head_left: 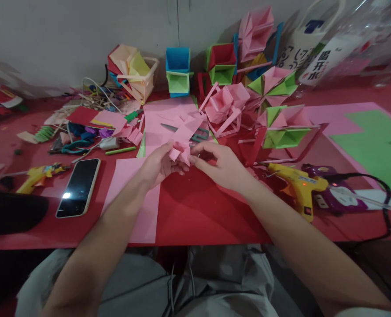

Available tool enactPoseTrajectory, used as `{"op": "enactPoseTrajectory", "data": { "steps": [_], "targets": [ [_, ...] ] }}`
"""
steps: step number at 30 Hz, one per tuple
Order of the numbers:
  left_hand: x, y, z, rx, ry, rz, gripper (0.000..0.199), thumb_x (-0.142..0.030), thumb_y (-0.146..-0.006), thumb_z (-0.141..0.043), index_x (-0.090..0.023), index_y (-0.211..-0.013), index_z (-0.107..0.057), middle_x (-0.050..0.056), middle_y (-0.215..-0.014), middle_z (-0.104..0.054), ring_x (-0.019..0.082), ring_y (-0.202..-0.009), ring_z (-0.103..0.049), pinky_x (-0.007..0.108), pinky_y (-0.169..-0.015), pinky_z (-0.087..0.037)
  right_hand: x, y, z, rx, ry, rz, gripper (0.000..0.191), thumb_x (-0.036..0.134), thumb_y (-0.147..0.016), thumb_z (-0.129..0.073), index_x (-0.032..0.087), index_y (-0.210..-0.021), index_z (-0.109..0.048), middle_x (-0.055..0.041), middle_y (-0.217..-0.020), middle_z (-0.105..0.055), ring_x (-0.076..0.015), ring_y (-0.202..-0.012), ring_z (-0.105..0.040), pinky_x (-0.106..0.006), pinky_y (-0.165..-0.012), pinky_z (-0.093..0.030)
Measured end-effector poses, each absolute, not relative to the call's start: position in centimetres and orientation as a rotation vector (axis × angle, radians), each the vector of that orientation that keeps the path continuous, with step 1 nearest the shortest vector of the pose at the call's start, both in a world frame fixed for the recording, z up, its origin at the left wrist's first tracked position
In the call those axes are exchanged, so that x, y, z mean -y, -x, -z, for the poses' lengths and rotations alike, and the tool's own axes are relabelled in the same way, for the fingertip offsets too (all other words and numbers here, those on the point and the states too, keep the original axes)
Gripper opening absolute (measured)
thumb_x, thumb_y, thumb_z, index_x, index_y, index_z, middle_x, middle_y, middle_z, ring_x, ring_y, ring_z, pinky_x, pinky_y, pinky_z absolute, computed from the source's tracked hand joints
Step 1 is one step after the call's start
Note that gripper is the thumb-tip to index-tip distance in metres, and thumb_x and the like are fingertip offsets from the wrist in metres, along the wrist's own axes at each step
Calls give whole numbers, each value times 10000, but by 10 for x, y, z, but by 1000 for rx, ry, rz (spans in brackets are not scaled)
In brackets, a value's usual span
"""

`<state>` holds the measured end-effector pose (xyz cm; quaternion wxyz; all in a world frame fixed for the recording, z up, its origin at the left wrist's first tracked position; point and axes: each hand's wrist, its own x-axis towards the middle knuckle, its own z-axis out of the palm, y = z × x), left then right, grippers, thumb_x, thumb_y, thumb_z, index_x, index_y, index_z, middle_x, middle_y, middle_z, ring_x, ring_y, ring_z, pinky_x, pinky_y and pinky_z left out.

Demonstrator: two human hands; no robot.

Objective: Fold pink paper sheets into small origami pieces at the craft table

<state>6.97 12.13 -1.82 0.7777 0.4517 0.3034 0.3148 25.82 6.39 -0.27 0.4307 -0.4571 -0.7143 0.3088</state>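
Observation:
A small folded pink paper piece [180,152] is held up over the front of the red table. My left hand [161,164] grips it from the left, thumb on top and fingers curled beneath. From the right, my right hand [215,163] pinches its edge between thumb and forefinger. Just beyond the paper lie scissors [200,134] with dark teal handles, partly covered by pink paper strips [186,128]. They rest on stacked pink sheets [156,115]. Another pink sheet [142,220] lies under my left forearm.
A phone [79,188] and a yellow glue gun [38,176] are at left, beside craft scraps [106,125]. Folded paper models [178,72] line the wall. Right of my arm lie a corded yellow glue gun [301,187], green paper [380,145] and a plastic bottle [341,48].

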Motion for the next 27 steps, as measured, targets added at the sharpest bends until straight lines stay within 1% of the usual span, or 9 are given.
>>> {"op": "enactPoseTrajectory", "data": {
  "steps": [5,9,11,13,15,19,22,24,27],
  "targets": [
    [-124,-71,20,-768,-958,-604,491,-627,-875,-513,-178,-1063,-581,40,-700,-673,156,-530,-620,237,-462,-452,-63,-256,8,1703,1111,-822,153,253,-853,-645,182,-972,-579,-23,-867,-618,-141,-741,-582,-268,-696,-475],
    [-124,-70,24,-823,-1033,-501,590,-731,-858,-437,-179,-953,-622,59,-677,-674,134,-435,-540,242,-382,-348,-64,-258,9,1739,1098,-814,295,241,-841,-665,197,-1110,-552,-3,-846,-578,-129,-728,-558,-259,-686,-455],
    [-124,-68,25,-829,-1071,-471,644,-779,-844,-393,-178,-842,-624,55,-609,-638,123,-386,-495,250,-357,-300,-64,-260,8,1814,1135,-850,242,256,-834,-677,189,-1048,-587,17,-767,-560,-117,-671,-529,-246,-638,-427],
    [-124,-67,25,-816,-1088,-464,674,-808,-830,-368,-180,-761,-604,41,-544,-588,113,-349,-462,255,-342,-272,-65,-262,7,1867,1165,-914,160,283,-823,-693,176,-874,-586,43,-658,-515,-99,-592,-480,-229,-567,-380],
    [-124,-65,23,-791,-1083,-476,661,-809,-820,-395,-180,-758,-589,29,-538,-575,109,-348,-472,247,-339,-284,-64,-263,6,1844,1173,-1032,223,310,-829,-690,181,-760,-522,68,-561,-464,-81,-508,-435,-214,-500,-335],
    [-122,-64,15,-729,-1035,-575,501,-669,-794,-631,-195,-936,-557,0,-653,-624,141,-486,-618,229,-429,-447,-64,-261,2,1629,1165,-1262,273,377,-855,-672,199,-778,-479,88,-457,-483,-73,-359,-431,-195,-391,-319],
    [-119,-64,8,-696,-1032,-671,473,-424,-772,-767,-213,-1116,-520,-16,-753,-646,160,-666,-691,279,-632,-562,-65,-259,2,1510,1158,-1250,288,412,-867,-661,199,-781,-486,82,-428,-510,-73,-310,-439,-186,-349,-332],
    [-117,-65,7,-682,-1057,-727,523,-283,-738,-800,-198,-1179,-532,-7,-821,-650,156,-765,-694,312,-759,-570,-66,-259,2,1438,1170,-1224,288,415,-865,-662,196,-780,-498,74,-424,-527,-72,-299,-438,-183,-332,-340],
    [-117,-66,10,-687,-1134,-765,578,-192,-666,-838,-162,-1191,-595,43,-966,-664,164,-866,-670,334,-849,-542,-67,-259,3,1385,1185,-1234,277,422,-850,-679,179,-809,-552,59,-434,-556,-78,-295,-451,-184,-312,-347]
  ]
}}
